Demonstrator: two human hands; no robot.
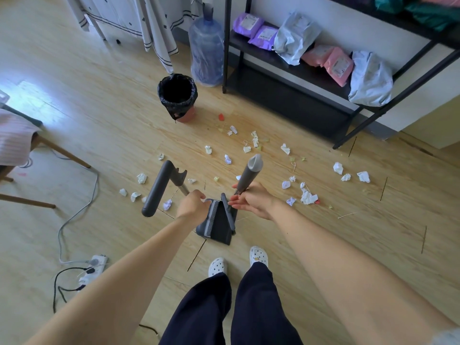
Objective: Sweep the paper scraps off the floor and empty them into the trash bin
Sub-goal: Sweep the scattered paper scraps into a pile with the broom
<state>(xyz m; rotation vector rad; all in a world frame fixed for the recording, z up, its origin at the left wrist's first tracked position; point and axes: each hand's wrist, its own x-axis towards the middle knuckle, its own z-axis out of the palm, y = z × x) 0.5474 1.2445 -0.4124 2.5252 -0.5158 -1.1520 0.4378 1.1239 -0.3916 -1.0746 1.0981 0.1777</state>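
Two bare forearms reach forward over dark trousers (231, 310) and white perforated clogs (217, 267) toward the dustpan (219, 225), which stands on the wooden floor (99, 120) just ahead of the feet. The left hand (190, 204) is closed around the thin metal shaft of the dustpan's handle (159, 188), right above the dustpan's comb-toothed edge, and the dark grey grip angles up and away on that side. The right hand (251, 200) wraps the base of the grey broom handle (249, 173), fingers partly spread, just over the dustpan's other side (the broom head seems tucked against the pan, though that part is hard to make out). Beyond the dustpan, well apart from both hands, crumpled white paper scraps (307, 196) lie scattered across the floor, small, wrinkled and loosely balled. Farther past them stands the trash bin (178, 95), lined with a black bag, beside a large water jug (206, 51).
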